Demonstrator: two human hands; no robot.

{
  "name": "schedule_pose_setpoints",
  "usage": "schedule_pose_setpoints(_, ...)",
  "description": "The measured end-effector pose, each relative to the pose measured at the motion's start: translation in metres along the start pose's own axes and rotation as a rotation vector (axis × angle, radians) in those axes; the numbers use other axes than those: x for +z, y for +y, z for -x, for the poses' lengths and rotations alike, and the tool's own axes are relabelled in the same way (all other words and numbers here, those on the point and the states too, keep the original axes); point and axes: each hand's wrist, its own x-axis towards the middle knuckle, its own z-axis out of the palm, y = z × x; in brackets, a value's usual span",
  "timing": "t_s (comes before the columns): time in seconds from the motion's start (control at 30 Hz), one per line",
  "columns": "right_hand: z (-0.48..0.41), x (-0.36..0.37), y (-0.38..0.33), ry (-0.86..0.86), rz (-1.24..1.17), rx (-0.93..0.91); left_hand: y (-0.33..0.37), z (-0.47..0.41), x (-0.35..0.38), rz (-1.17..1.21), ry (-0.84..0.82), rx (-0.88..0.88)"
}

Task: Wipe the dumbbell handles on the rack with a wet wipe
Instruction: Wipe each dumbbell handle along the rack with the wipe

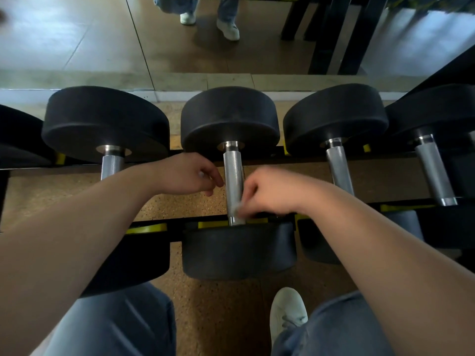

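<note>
Blue jeans (115,322) on the person's knees fill the near edge at 6 o'clock, over a speckled brown floor (223,317). Across at 12 o'clock a wall mirror (102,42) shows that same floor and two feet (227,28) in pale shoes. Between them a black rack (270,153) with yellow tags runs from 9 to 3 o'clock. It carries a row of black dumbbells (335,116) side by side, each steel bar lying along the 12-to-6 line. The middle dumbbell (230,116) sits dead centre, its far head toward 12 o'clock, its near head toward 6 o'clock. A white shoe (288,312) stands on the floor at 5 o'clock.

Two bare forearms (77,227) reach in to that middle dumbbell's handle (233,176). The left grip (187,173) sits at the bar's 9 o'clock side, fingers curled, tips at or against the metal; whether it holds anything I cannot tell. The right grip (270,191), on the 3 o'clock side, is narrow, pinching a small pale wet wipe (237,209) against the near end of the handle, just above the near head.
</note>
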Motion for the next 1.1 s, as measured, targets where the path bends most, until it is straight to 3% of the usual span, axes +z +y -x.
schedule_pose_setpoints(0.03, 0.003, 0.002, 0.0, -0.063, 0.069, -0.009, 0.0, 0.0, 0.0, -0.009, -0.002, 0.003)
schedule_pose_setpoints(0.1, 0.004, 0.002, -0.001, 0.011, 0.084, -0.053, 0.0, 0.0, -0.001, 0.004, 0.005, -0.001)
schedule_pose_setpoints(0.23, -0.013, 0.006, 0.0, 0.487, -0.152, -0.12, -0.001, 0.0, -0.001, 0.069, 0.046, -0.018)
schedule_pose_setpoints(0.3, -0.022, 0.009, 0.0, 0.619, -0.175, -0.19, -0.001, 0.0, -0.002, 0.084, 0.082, -0.03)
schedule_pose_setpoints(0.37, -0.024, 0.006, -0.002, 0.547, -0.088, -0.245, -0.001, 0.001, -0.003, 0.113, 0.09, -0.045)
schedule_pose_setpoints(0.47, -0.014, 0.003, -0.01, 0.214, 0.211, -0.298, -0.002, 0.005, -0.001, 0.127, 0.022, -0.042)
schedule_pose_setpoints(0.53, -0.012, 0.009, -0.017, 0.098, 0.372, -0.299, -0.003, 0.007, 0.0, 0.086, -0.025, -0.027)
schedule_pose_setpoints(0.6, -0.017, 0.014, -0.022, 0.169, 0.423, -0.293, -0.003, 0.008, 0.001, 0.049, -0.035, -0.037)
schedule_pose_setpoints(0.73, -0.03, 0.001, -0.023, 0.526, 0.322, -0.268, 0.0, 0.007, -0.001, 0.077, -0.02, -0.067)
schedule_pose_setpoints(0.8, -0.031, -0.001, -0.022, 0.445, 0.344, -0.248, -0.002, 0.007, -0.002, 0.069, 0.006, -0.064)
schedule_pose_setpoints(0.97, -0.016, 0.015, -0.034, 0.028, 0.561, -0.18, -0.007, 0.008, -0.003, 0.034, 0.022, -0.049)
schedule_pose_setpoints(1.03, -0.013, 0.014, -0.034, 0.077, 0.55, -0.197, -0.006, 0.009, -0.004, 0.05, 0.022, -0.042)
schedule_pose_setpoints(1.1, -0.014, 0.007, -0.03, 0.249, 0.474, -0.204, -0.004, 0.01, -0.004, 0.078, 0.05, -0.02)
